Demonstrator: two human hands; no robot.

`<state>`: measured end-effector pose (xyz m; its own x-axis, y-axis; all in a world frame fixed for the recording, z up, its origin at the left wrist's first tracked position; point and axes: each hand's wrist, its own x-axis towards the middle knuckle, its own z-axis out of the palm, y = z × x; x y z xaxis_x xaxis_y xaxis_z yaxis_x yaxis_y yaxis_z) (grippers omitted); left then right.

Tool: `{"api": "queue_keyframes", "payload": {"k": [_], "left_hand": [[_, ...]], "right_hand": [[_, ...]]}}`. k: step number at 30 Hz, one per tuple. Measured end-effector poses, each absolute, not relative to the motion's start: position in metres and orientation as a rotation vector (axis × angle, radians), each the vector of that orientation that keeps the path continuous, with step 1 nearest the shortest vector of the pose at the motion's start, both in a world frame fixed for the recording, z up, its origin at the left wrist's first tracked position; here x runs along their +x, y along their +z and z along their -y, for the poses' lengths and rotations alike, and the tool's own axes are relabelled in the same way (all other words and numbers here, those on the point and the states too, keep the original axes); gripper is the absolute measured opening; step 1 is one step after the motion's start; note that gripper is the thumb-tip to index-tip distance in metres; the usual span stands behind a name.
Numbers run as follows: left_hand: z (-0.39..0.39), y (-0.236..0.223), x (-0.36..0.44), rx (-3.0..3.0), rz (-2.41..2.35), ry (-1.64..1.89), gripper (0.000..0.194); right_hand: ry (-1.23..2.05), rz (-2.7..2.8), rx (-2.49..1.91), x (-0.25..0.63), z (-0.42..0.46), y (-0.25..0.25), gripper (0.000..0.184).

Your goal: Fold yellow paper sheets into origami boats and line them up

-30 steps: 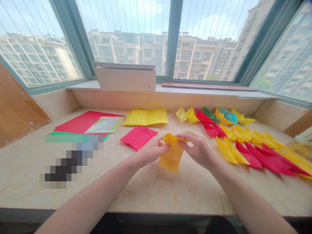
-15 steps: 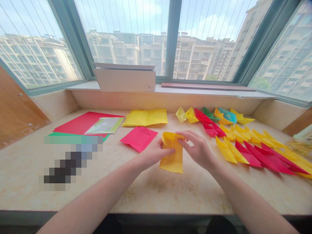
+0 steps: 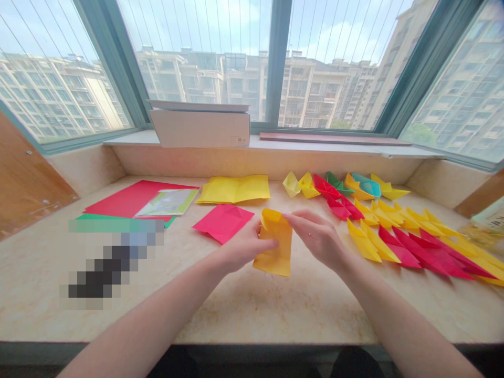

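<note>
A folded piece of yellow paper (image 3: 275,252) is held up over the front middle of the counter, its top end curling over. My left hand (image 3: 246,242) grips its left side, thumb across the front and fingers behind. At the upper right corner, my right hand (image 3: 313,228) pinches the paper between its fingertips. Just beyond my left hand lies a creased pink-red sheet (image 3: 223,221). Behind that is a yellow sheet stack (image 3: 236,189) with a fold down it. Folded paper boats stand to the right, among them a yellow boat (image 3: 363,242) and a red boat (image 3: 397,249).
Red sheets (image 3: 122,197), a green sheet (image 3: 104,223) and a clear packet (image 3: 169,202) lie at the left, near a pixelated patch. On the windowsill stand a white box (image 3: 200,128) and a long flat strip (image 3: 334,139). More boats, including a blue boat (image 3: 366,185), line the back right.
The yellow paper has shifted slightly left and up within the view. My right fingers have straightened along its top corner, while my left hand keeps its hold.
</note>
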<state>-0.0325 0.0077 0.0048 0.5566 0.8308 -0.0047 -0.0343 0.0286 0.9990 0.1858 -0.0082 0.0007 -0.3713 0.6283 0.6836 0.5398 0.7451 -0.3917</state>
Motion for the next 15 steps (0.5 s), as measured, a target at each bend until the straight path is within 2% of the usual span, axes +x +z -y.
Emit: {"api": "queue_keyframes", "payload": {"k": [4, 9, 15], "left_hand": [[-0.0071, 0.008, -0.0318, 1.369, -0.757, 0.765, 0.04], [-0.0054, 0.0114, -0.0307, 1.333, -0.737, 0.76, 0.039], [-0.0042, 0.0147, -0.0294, 1.332, -0.752, 0.77, 0.041]], "right_hand": [[0.111, 2.068, -0.893, 0.1873, 0.0071, -0.0002, 0.037], [0.159, 1.974, -0.902, 0.1831, 0.0077, 0.0014, 0.018], [0.198, 1.907, -1.019, 0.1811, 0.0068, 0.0031, 0.008]]}}
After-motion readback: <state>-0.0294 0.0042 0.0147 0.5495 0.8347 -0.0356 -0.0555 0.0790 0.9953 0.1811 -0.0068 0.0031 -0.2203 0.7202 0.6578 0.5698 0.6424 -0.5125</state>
